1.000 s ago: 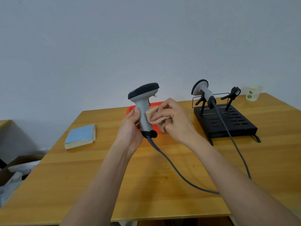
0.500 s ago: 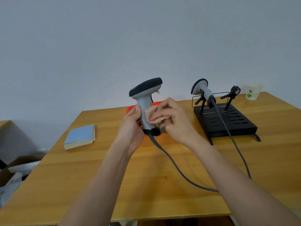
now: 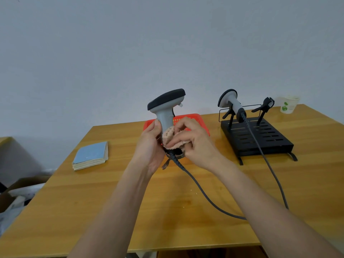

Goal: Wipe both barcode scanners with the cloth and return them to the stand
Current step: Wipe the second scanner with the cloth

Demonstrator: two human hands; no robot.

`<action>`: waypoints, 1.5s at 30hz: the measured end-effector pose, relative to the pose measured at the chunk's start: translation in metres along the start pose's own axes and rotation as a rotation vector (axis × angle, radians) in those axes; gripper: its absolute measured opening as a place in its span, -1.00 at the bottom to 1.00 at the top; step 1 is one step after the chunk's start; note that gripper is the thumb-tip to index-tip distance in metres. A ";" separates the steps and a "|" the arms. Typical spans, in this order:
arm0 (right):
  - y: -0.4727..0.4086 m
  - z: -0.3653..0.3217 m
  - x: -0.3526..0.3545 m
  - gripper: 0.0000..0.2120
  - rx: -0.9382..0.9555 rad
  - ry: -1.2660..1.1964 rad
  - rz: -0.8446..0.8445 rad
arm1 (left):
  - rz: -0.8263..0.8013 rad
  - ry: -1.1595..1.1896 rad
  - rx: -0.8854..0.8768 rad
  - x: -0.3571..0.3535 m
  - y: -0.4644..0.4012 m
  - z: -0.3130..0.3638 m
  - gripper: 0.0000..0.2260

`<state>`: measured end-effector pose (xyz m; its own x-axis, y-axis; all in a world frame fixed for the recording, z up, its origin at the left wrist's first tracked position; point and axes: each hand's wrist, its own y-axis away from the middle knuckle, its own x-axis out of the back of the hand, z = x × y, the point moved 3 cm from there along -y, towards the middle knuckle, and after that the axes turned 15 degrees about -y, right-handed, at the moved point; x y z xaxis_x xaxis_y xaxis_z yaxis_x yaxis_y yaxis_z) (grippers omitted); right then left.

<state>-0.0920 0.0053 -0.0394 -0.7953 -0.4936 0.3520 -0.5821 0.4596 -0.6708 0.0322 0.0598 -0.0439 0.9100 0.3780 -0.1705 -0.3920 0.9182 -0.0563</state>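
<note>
A grey barcode scanner (image 3: 165,108) with a black head stands upright above the table, and my left hand (image 3: 150,146) grips its handle from the left. My right hand (image 3: 193,142) pinches a pinkish cloth (image 3: 170,137) against the lower handle. The scanner's dark cable (image 3: 202,194) trails down across the table. A second grey scanner (image 3: 231,102) rests in the left cradle of the black stand (image 3: 260,140) at the right. The stand's right cradle (image 3: 265,107) holds nothing.
A red plastic basket (image 3: 193,119) sits behind my hands. A blue-covered booklet stack (image 3: 91,155) lies at the table's left. A paper cup (image 3: 289,105) stands at the far right corner. The second scanner's cable (image 3: 270,170) runs toward the front right. Boxes (image 3: 18,190) sit on the floor at the left.
The scanner has risen slightly and tilted. My right hand has slid the cloth down the handle toward its base.
</note>
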 end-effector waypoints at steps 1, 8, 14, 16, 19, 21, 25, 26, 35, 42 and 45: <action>0.001 0.003 0.000 -0.56 -0.017 0.002 -0.016 | 0.006 0.004 -0.001 0.000 0.000 0.000 -0.66; -0.003 0.005 0.012 -0.70 -0.070 0.047 0.124 | 0.028 -0.015 0.016 0.006 0.002 -0.005 -0.66; -0.002 0.000 0.001 -0.71 -0.010 -0.002 -0.019 | -0.003 0.006 0.027 0.002 0.002 -0.006 -0.63; -0.002 0.004 0.008 -0.76 -0.044 0.037 0.048 | 0.002 -0.010 0.020 0.004 0.002 -0.007 -0.64; -0.002 0.005 0.019 -0.72 -0.114 0.027 0.137 | 0.015 -0.045 0.019 0.008 0.004 -0.007 -0.65; -0.004 -0.003 0.021 -0.65 -0.063 -0.015 0.214 | 0.011 -0.060 0.019 0.007 0.004 -0.008 -0.65; -0.013 -0.009 0.008 -0.59 0.023 -0.025 0.170 | -0.020 -0.037 0.016 -0.003 0.005 -0.010 -0.69; -0.013 -0.007 0.006 -0.60 0.014 -0.031 0.156 | -0.031 -0.035 0.011 -0.005 0.006 -0.010 -0.70; -0.011 -0.006 0.017 -0.66 0.010 0.020 0.339 | -0.029 -0.088 0.015 -0.002 0.009 -0.004 -0.67; -0.009 0.002 0.009 -0.64 -0.041 -0.059 0.163 | -0.039 -0.016 0.048 -0.002 0.012 -0.004 -0.66; -0.007 -0.003 0.013 -0.63 0.005 -0.023 0.307 | -0.021 -0.003 0.063 -0.003 0.011 -0.003 -0.65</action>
<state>-0.0989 -0.0020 -0.0284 -0.9299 -0.3484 0.1178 -0.3143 0.5865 -0.7465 0.0248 0.0686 -0.0469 0.9182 0.3590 -0.1674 -0.3637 0.9315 0.0024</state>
